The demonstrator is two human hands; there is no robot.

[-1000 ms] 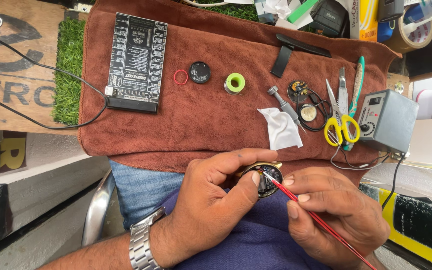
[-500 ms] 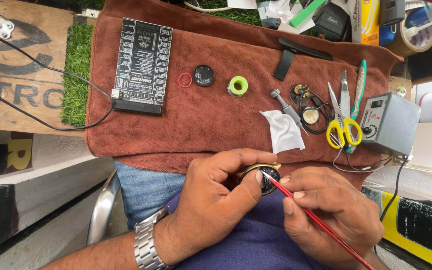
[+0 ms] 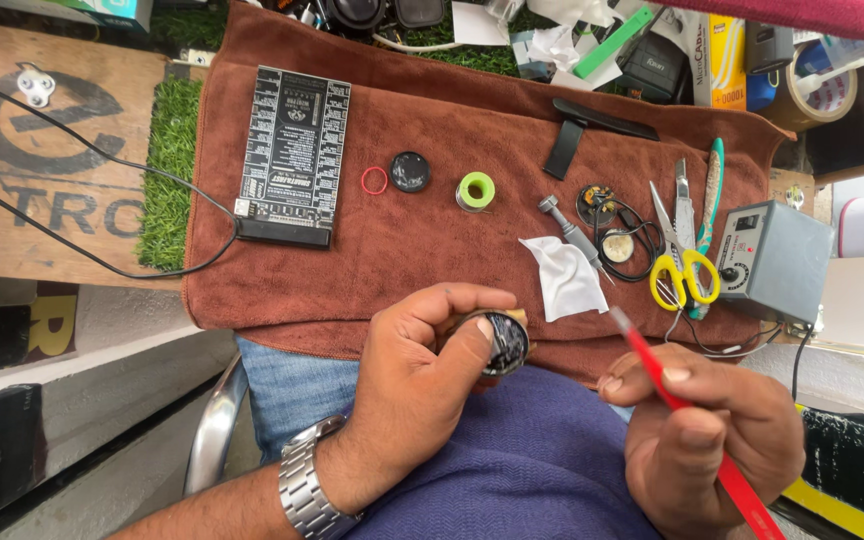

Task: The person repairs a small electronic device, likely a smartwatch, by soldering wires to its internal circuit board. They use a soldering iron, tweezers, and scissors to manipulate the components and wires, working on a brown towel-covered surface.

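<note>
My left hand [image 3: 422, 385] grips a small round black watch body [image 3: 505, 342] between thumb and fingers, just in front of the brown towel [image 3: 372, 270]. My right hand [image 3: 702, 435] holds a thin red tool [image 3: 687, 410] like a pen, its pale tip up and lifted a little to the right of the watch body, not touching it. A steel wristwatch [image 3: 307, 490] sits on my left wrist.
On the towel lie a black circuit board [image 3: 295, 150] with a cable, a red ring [image 3: 374, 180], a black round cap [image 3: 410, 172], a green solder spool [image 3: 475, 190], a white cloth [image 3: 567, 275], yellow-handled scissors [image 3: 682, 265], tweezers and a grey box [image 3: 774, 262].
My right hand has drawn the red tool away from the watch body, to the right and slightly up. The view has shifted closer; my left hand still holds the watch body.
</note>
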